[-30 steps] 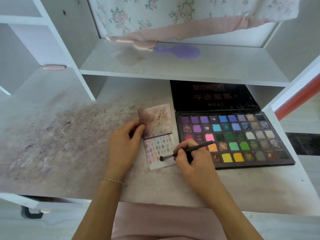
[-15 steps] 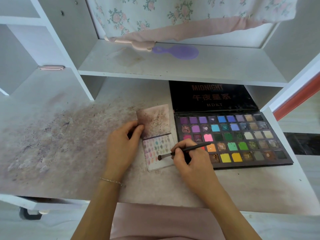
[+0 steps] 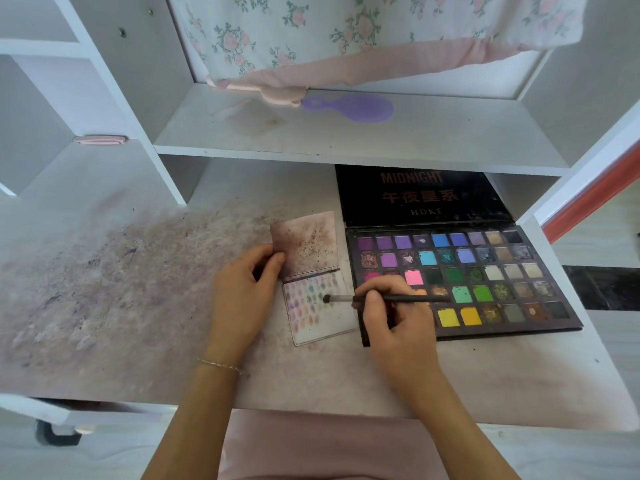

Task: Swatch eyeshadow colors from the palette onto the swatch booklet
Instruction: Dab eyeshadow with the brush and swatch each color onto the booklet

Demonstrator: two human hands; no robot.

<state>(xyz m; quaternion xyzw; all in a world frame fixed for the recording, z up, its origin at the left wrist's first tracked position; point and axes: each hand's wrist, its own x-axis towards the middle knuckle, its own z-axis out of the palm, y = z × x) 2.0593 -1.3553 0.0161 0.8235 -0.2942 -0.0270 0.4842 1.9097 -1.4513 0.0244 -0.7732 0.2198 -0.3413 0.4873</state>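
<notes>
Swatch booklet (image 3: pixel 320 308) lies open on the desk (image 3: pixel 104 289), just left of the palette (image 3: pixel 460 282). Left hand (image 3: pixel 242 292) pinches the stained upper page, probably to keep the spread flat. Right hand (image 3: pixel 394 313) grips the brush (image 3: pixel 377 299), tip on the colour rows, likely mid-swatch. Purple hairbrush (image 3: pixel 349 107) sits on the shelf above, well apart; nothing obstructs.

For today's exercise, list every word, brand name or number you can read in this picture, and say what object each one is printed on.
"MIDNIGHT": top line, inside of the open palette lid.
"午夜星系": middle line of the same lid, blurred, so this reading is uncertain.
"HDKT": bottom line of the lid.
The swatch booklet shows colour dabs and smudges only, no readable text.
</notes>
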